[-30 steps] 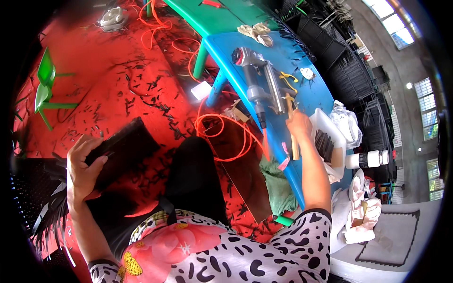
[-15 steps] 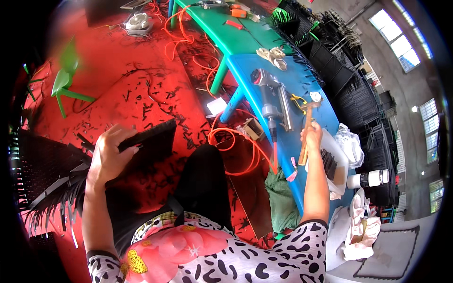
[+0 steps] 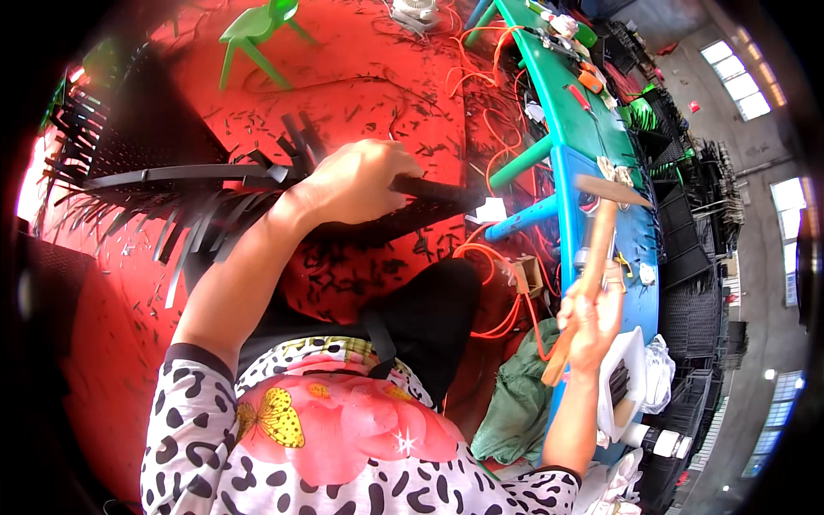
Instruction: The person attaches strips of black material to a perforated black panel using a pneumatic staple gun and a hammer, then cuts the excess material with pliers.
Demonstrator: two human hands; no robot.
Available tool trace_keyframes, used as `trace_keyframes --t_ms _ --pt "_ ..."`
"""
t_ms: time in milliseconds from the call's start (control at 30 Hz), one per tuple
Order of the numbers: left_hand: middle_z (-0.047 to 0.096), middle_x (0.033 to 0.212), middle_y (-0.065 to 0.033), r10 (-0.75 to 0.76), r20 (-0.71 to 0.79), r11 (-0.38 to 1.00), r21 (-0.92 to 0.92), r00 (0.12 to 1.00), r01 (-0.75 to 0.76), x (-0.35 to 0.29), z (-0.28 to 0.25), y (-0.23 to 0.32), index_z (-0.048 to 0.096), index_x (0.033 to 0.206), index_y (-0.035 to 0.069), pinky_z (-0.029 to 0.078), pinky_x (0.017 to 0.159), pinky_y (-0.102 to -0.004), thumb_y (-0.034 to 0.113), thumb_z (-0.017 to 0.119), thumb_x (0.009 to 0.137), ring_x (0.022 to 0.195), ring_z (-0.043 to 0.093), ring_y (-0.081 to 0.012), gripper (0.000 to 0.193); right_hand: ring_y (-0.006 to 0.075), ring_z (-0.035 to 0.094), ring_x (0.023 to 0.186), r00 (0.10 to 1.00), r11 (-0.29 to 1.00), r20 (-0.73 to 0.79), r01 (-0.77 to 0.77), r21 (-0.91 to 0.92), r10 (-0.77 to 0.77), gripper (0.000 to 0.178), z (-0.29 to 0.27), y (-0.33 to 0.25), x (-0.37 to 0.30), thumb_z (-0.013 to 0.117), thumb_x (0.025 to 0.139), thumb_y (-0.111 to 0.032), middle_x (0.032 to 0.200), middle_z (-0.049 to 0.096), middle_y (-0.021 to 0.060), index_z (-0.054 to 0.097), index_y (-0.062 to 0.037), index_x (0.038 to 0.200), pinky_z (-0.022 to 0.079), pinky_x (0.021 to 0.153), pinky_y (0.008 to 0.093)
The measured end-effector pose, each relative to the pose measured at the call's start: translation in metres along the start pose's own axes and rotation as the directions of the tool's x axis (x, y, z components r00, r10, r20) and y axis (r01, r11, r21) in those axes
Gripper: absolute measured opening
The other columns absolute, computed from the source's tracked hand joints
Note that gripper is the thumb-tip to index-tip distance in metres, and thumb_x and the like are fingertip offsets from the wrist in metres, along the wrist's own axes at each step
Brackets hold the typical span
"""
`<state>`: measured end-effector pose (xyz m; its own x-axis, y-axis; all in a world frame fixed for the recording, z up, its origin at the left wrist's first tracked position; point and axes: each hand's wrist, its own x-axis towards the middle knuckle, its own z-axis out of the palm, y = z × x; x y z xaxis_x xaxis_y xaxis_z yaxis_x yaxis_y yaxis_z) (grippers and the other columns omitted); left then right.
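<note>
My left hand [image 3: 365, 182] is closed over the edge of a black woven panel [image 3: 154, 133], its fingers curled round a dark bar at the rim. Many loose black strips [image 3: 202, 215] fringe the panel and hang down beside my left forearm. In my right hand [image 3: 592, 322] is a hammer [image 3: 602, 236], gripped by its wooden handle. The hammer is tilted with its head up, in front of the edge of the blue table [image 3: 563, 193]. Part of the panel is hidden by my left hand and arm.
Black scraps litter the red floor [image 3: 343, 112]. Orange hose [image 3: 493, 330] loops beneath the tables. A green table [image 3: 562, 94] holds tools. On the blue table stands a white tray [image 3: 631, 378]. A green bag [image 3: 515, 403] lies by my knee; a green chair [image 3: 253, 34] stands farther off.
My right hand has lifted the hammer off the blue table and brought it nearer. My view has turned left; my left hand still holds the panel, now farther forward.
</note>
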<state>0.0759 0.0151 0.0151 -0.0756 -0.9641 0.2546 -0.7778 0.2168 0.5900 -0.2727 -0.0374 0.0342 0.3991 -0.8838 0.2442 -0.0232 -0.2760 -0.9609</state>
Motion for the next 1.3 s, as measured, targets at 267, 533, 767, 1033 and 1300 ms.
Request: trace_keyframes --t_ms 267,533,767,1033,1300 --pt "0.059 0.091 -0.0133 0.039 -0.023 0.999 0.036 0.999 -0.038 0.005 0.008 -0.004 0.062 0.097 0.001 0.048 0.075 -0.0402 0.007 0.068 0.064 0.088 0.059 -0.033 0.034 0.0057 0.051 0.065 0.949 0.852 0.312 0.205 -0.482 -0.052 0.051 0.056 -0.025 -0.011 0.053 0.089 -0.007 0.091 0.057 0.0057 0.034 -0.0015 0.137 0.045 0.056 0.018" --pt "0.062 0.083 -0.0169 -0.06 -0.122 0.998 -0.016 0.991 0.059 0.011 0.019 -0.006 0.042 0.124 0.001 0.049 0.07 -0.0411 0.008 0.07 0.063 0.082 0.062 -0.0348 0.068 0.0388 0.055 0.108 0.88 0.645 0.451 0.433 -0.63 -0.15 0.049 0.088 -0.012 -0.002 0.056 0.079 0.007 0.118 0.054 0.0238 0.044 0.0035 0.127 0.045 0.091 0.0391" --pt "0.062 0.082 -0.0175 -0.112 -0.094 0.994 0.006 0.989 0.113 0.008 0.015 -0.008 0.037 0.127 0.0 0.049 0.07 -0.0411 0.007 0.07 0.064 0.081 0.062 -0.0357 0.072 0.0377 0.055 0.11 0.95 0.78 0.286 0.274 -0.563 -0.128 0.043 0.088 -0.035 -0.008 0.056 0.082 0.005 0.121 0.053 0.024 0.046 0.0065 0.124 0.046 0.093 0.0399" --pt "0.063 0.084 -0.016 -0.102 -0.118 0.995 0.008 0.988 0.104 0.017 0.021 -0.005 0.038 0.129 0.002 0.05 0.072 -0.0397 0.009 0.074 0.063 0.083 0.062 -0.0346 0.075 0.0088 0.055 0.069 0.994 0.954 0.106 0.01 -0.3 0.023 0.044 0.067 -0.021 -0.007 0.054 0.086 0.0 0.095 0.057 0.0074 0.044 -0.0001 0.128 0.048 0.059 0.0214" --pt "0.061 0.082 -0.0141 -0.229 -0.115 0.972 0.023 0.967 0.233 0.018 0.017 -0.001 0.045 0.128 0.002 0.047 0.071 -0.0354 0.015 0.078 0.062 0.076 0.06 -0.0264 0.076 0.0074 0.054 0.062 0.933 0.976 -0.334 0.066 -0.208 -0.134 0.046 -0.024 0.055 -0.005 0.055 0.084 0.001 0.083 0.057 0.0054 0.041 -0.0013 0.127 0.044 0.051 0.0189"
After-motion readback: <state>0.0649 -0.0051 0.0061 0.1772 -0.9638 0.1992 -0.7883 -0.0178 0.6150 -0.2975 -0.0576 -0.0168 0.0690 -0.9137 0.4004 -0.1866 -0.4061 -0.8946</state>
